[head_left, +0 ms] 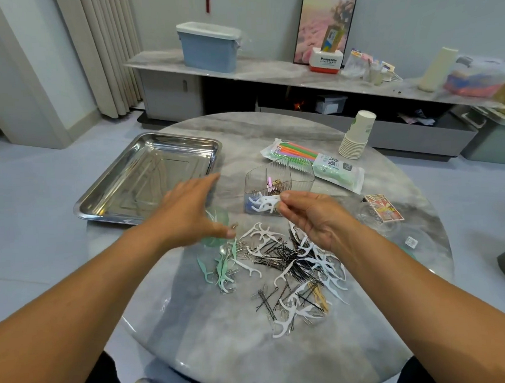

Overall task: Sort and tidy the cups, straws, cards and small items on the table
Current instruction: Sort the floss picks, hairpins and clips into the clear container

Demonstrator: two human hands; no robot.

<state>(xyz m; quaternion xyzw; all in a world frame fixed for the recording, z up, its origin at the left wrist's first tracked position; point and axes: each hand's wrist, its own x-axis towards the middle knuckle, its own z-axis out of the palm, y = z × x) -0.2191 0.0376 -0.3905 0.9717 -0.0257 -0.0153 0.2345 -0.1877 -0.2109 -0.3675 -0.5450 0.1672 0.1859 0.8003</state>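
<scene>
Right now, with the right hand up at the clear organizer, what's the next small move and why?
Probably release into the clear organizer: the right hand hovers at its rim, fingertips seemingly pinching something small, and white floss picks already sit in the near compartment. Many more lie loose among the black hairpins on the table.

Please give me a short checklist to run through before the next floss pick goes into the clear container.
1. Clear container upright, mouth unobstructed: ok.
2. Right hand at the container, its fingers on a pick: cannot tell.
3. Left hand empty, fingers straight: ok.
4. White floss picks separated from the hairpins: not ok.
5. Green floss picks grouped apart: ok.
6. Steel tray free: ok.
</scene>
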